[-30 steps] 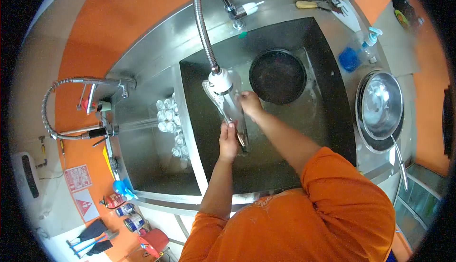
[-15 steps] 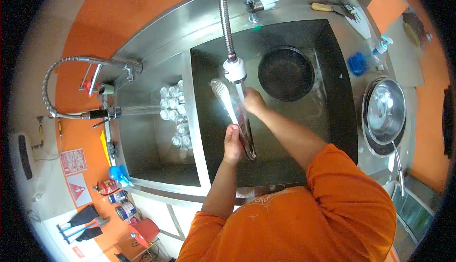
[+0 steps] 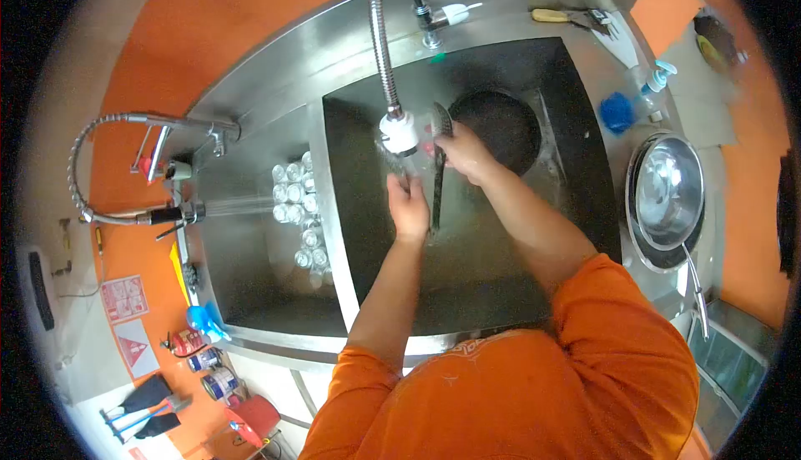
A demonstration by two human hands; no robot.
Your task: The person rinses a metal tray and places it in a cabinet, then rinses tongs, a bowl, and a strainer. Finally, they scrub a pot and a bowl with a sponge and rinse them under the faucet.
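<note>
My right hand [image 3: 464, 153] is closed around the upper part of long metal tongs [image 3: 438, 185]. They hang nearly upright and edge-on over the right sink basin [image 3: 492, 268], looking dark and narrow. Just left of them, my left hand [image 3: 410, 210] is raised under the white spray head [image 3: 399, 133], thumb and fingers apart, and I see nothing held in it. Water from the head falls about its fingertips. Behind my right hand, a round black pan [image 3: 496, 130] lies in the basin, partly covered by the hand.
In the left basin, several upturned glasses [image 3: 292, 193] stand under a jet from a second spray faucet [image 3: 179, 212]. On the right counter are a metal bowl [image 3: 670, 193], a soap pump bottle [image 3: 655, 93], a blue scrubber [image 3: 617, 112] and a wooden-handled tool [image 3: 552, 15].
The tongs have turned edge-on and moved up, now in my right hand. My left hand has let go of them and risen under the spray head. The view has shifted slightly.
</note>
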